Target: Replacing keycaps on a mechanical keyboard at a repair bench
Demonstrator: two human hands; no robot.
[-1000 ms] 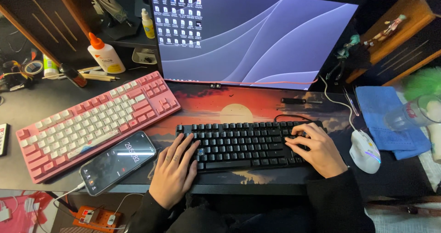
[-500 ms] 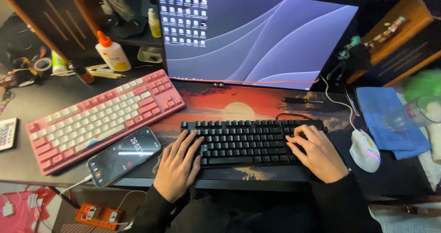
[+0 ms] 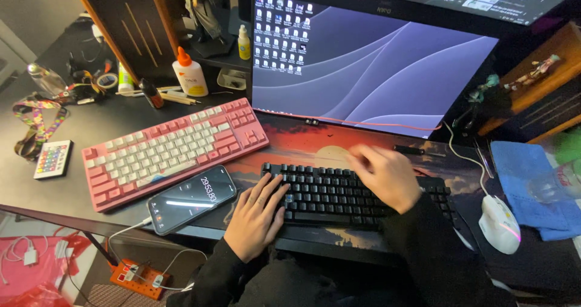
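Observation:
A black keyboard [image 3: 330, 193] lies on a sunset-printed desk mat [image 3: 302, 143] in front of a large monitor [image 3: 375, 65]. My left hand [image 3: 257, 216] rests flat on the keyboard's left end, fingers apart. My right hand [image 3: 384, 175] hovers blurred over the keyboard's middle, near its top edge, holding nothing. Dark sleeves cover both forearms.
A pink keyboard [image 3: 172, 148] sits at an angle to the left, with a lit phone [image 3: 192, 198] on a cable beside it. A white mouse [image 3: 500, 223] and blue cloth [image 3: 532, 186] lie to the right. A glue bottle [image 3: 189, 72] and small remote [image 3: 52, 158] stand further left.
My right hand has left the keyboard's right end and moved left to its middle. The view has shifted, so the desk sits further right in frame.

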